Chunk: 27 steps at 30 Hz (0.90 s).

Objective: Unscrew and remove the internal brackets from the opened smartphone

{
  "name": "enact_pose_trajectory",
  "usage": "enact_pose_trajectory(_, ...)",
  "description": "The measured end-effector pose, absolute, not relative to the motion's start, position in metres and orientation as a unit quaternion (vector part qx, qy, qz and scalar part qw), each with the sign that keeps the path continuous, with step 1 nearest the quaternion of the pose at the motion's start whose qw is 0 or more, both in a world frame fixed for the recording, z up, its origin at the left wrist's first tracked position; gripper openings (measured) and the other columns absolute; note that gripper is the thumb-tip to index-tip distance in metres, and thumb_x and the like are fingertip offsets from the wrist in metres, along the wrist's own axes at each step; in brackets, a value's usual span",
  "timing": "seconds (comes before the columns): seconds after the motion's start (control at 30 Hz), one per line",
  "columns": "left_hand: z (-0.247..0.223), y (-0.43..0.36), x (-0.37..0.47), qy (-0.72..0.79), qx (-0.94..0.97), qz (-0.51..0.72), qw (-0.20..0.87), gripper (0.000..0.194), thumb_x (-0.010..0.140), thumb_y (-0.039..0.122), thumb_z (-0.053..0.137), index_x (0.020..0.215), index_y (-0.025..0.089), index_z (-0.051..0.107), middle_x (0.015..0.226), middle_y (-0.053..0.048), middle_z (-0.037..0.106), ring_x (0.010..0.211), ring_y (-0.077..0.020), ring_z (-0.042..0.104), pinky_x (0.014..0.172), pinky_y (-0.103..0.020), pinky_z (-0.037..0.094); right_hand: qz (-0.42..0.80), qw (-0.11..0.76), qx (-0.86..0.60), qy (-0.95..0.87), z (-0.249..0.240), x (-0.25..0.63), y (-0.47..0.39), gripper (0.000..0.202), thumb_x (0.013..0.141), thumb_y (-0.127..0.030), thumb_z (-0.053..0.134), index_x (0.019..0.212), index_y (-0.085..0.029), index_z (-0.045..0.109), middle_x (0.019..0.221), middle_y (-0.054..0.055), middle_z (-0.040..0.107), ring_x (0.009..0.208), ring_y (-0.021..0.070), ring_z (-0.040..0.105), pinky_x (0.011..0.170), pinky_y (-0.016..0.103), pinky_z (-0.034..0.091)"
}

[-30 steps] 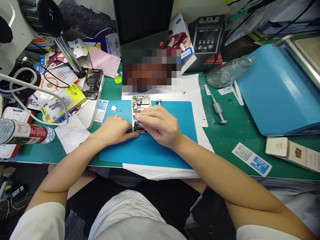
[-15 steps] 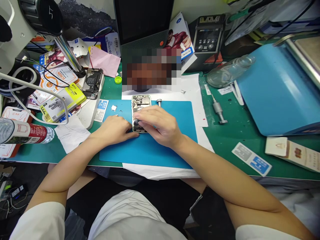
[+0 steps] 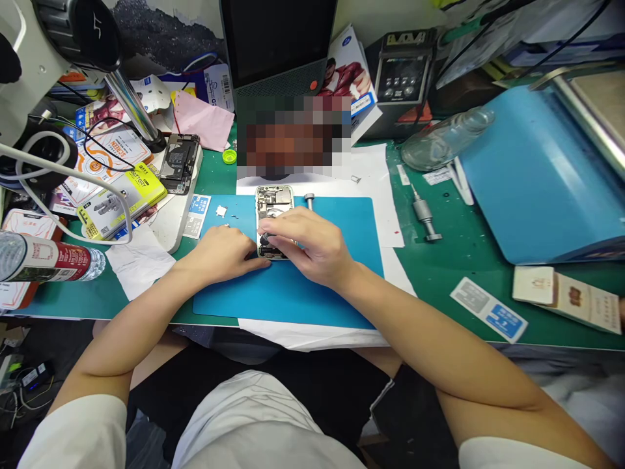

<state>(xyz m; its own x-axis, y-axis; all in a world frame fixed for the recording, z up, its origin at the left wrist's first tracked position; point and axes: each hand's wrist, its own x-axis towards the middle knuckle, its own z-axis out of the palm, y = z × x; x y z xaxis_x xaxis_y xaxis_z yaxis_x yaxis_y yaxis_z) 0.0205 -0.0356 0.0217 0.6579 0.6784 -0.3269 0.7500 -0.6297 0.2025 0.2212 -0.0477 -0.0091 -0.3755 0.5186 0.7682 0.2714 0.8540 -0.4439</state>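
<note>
An opened smartphone [image 3: 276, 195] lies upright on the blue mat [image 3: 288, 293], its inner parts exposed. At its lower left edge, my left hand [image 3: 228, 251] is closed against it, the thumb along the bottom and the other fingertips hidden. My right hand [image 3: 312, 247] is over the phone's lower half with thumb and fingers pinched. Something dark shows under those fingertips, but I cannot make out what they hold. A metal-handled screwdriver [image 3: 309, 198] lies just beyond the right hand. Small loose parts [image 3: 221, 212] sit left of the phone.
Left: another opened phone [image 3: 180, 163], a yellow battery box [image 3: 122, 202] and a water bottle [image 3: 53, 256]. Right: another screwdriver [image 3: 426, 213], a glass bottle [image 3: 446, 140], a blue sheet [image 3: 527, 182], a label card [image 3: 489, 309] and a small carton [image 3: 581, 299]. Behind stands a dark screen [image 3: 278, 45].
Both hands keep almost the same places at the phone. The whole view has shifted slightly; no object has visibly been moved.
</note>
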Motion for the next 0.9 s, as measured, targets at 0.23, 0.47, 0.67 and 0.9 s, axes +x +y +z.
enact_pose_trajectory(0.23,0.0224,-0.0356,0.0214,0.398,0.896,-0.116,0.16,0.052,0.101,0.058,0.052,0.08,0.017,0.076,0.08,-0.012,0.074,0.075,-0.0268,0.067,0.066,-0.034,0.04,0.104,0.504,-0.236,-0.824,-0.0072,0.2199,-0.0483,0.042,0.1,-0.012,0.058,0.137,-0.029,0.06,0.095,0.001,0.079,0.082,0.0166,0.073,0.077,0.033,0.06)
enact_pose_trajectory(0.47,0.0232,-0.0354,0.0212,0.398,0.895,-0.115,0.165,0.052,0.101,0.058,0.052,0.081,0.016,0.077,0.081,-0.013,0.075,0.076,-0.0266,0.068,0.069,-0.034,0.042,0.103,0.495,-0.239,-0.829,-0.0077,0.2198,-0.0482,0.041,0.101,-0.014,0.057,0.138,-0.031,0.059,0.096,0.001,0.078,0.083,0.0169,0.072,0.076,0.035,0.059)
enact_pose_trajectory(0.67,0.023,-0.0355,0.0217,0.397,0.896,-0.116,0.162,0.051,0.101,0.057,0.053,0.081,0.016,0.077,0.082,-0.012,0.075,0.076,-0.026,0.068,0.067,-0.033,0.041,0.11,0.503,-0.228,-0.826,-0.0041,0.2183,-0.048,0.046,0.1,-0.01,0.058,0.141,-0.03,0.057,0.093,0.001,0.078,0.081,0.0166,0.07,0.076,0.034,0.058)
enact_pose_trajectory(0.9,0.0239,-0.0354,0.0219,0.397,0.897,-0.125,0.152,0.054,0.101,0.06,0.052,0.08,0.017,0.076,0.077,-0.011,0.072,0.075,-0.0257,0.066,0.067,-0.033,0.037,0.096,0.54,-0.232,-0.803,-0.0101,0.2216,-0.05,0.047,0.097,-0.012,0.061,0.139,-0.033,0.056,0.097,0.001,0.078,0.085,0.019,0.074,0.073,0.036,0.061)
